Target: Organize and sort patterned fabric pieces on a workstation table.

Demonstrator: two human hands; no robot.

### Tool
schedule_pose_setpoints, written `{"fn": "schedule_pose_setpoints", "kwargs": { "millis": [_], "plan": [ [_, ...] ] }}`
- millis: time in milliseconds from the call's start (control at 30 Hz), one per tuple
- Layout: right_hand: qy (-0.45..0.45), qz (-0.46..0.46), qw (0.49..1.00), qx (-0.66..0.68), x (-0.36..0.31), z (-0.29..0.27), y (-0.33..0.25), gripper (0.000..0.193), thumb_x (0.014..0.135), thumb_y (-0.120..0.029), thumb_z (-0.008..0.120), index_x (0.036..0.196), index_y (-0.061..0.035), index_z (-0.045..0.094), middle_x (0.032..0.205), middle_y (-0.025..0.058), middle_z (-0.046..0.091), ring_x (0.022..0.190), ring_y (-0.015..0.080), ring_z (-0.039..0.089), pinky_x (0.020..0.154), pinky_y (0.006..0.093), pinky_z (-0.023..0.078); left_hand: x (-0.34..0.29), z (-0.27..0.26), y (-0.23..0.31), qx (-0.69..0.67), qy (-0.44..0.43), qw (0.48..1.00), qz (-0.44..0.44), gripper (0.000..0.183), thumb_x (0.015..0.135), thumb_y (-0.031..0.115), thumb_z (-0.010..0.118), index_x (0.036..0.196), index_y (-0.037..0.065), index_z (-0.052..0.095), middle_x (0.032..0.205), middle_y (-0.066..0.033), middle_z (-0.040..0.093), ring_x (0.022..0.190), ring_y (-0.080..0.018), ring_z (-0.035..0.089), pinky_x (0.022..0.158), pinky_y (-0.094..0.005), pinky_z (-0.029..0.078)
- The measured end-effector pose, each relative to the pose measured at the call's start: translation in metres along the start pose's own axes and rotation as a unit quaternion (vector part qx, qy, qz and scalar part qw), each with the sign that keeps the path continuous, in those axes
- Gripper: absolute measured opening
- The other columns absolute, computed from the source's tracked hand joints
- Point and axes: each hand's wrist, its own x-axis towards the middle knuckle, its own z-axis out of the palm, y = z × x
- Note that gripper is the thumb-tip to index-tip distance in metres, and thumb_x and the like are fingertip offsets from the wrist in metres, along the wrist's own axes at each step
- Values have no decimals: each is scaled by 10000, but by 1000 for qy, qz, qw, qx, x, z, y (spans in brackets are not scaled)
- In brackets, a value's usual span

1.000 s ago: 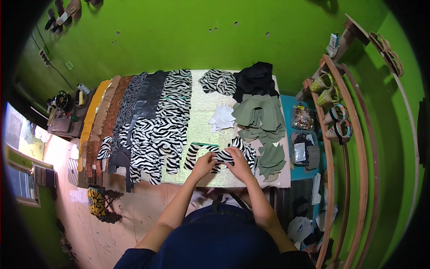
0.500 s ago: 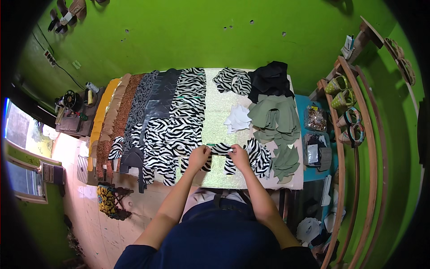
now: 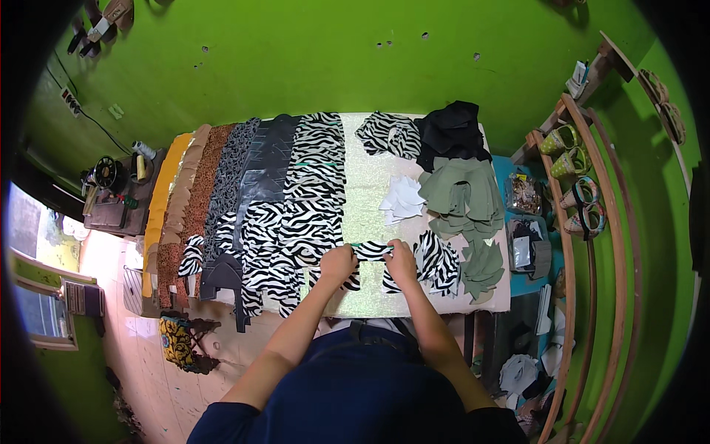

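Between my two hands stretches a zebra-print fabric piece point(image 3: 373, 252), with a thin green line along its upper left edge. My left hand point(image 3: 339, 264) is closed on its left end, and my right hand point(image 3: 401, 263) pinches its right end. Both are over the near part of the table point(image 3: 370, 174). More zebra-print pieces lie on the surface under and beside my hands, including a loose pile point(image 3: 438, 260) just right of my right hand. To the left, overlapping rows of zebra-print cut pieces point(image 3: 310, 222) cover the table.
Rows of grey patterned, brown and yellow pieces point(image 3: 161, 214) fill the table's left. White point(image 3: 401, 201), olive green point(image 3: 462, 200) and black pieces point(image 3: 452, 133) lie on the right. A wooden rack with sandals point(image 3: 568, 164) stands at the right, a sewing machine point(image 3: 109, 174) at the left.
The zebra-print piece, still held at both ends, lies flatter and shows more of its stripes. My hands stay nearly in place; the whole view has shifted slightly.
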Motion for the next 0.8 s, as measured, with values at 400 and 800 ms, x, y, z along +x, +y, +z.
{"fn": "schedule_pose_setpoints", "kwargs": {
  "millis": [400, 800],
  "plan": [
    [11, -59, 996, -64, -1, -6, 3, 447, 667, -32, 662, 1089, -49, 515, 1023, 140, 518, 977, 333, 467, 861, 377, 390, 3, 4, -11, 40, 58, 976, 206, 360, 698, 69, 578, 1051, 77, 506, 1051, -80, 502, 895, -256, 518, 734, -349, 454],
    [-58, -42, 986, -148, 7, -23, -11, 231, 652, -16, 557, 870, -84, 526, 949, 103, 538, 944, 309, 486, 769, 382, 433, 7, 9, -1, 112, 79, 964, 227, 196, 641, 70, 582, 834, 70, 550, 890, -107, 485, 864, -278, 471, 741, -364, 390]
  ]
}}
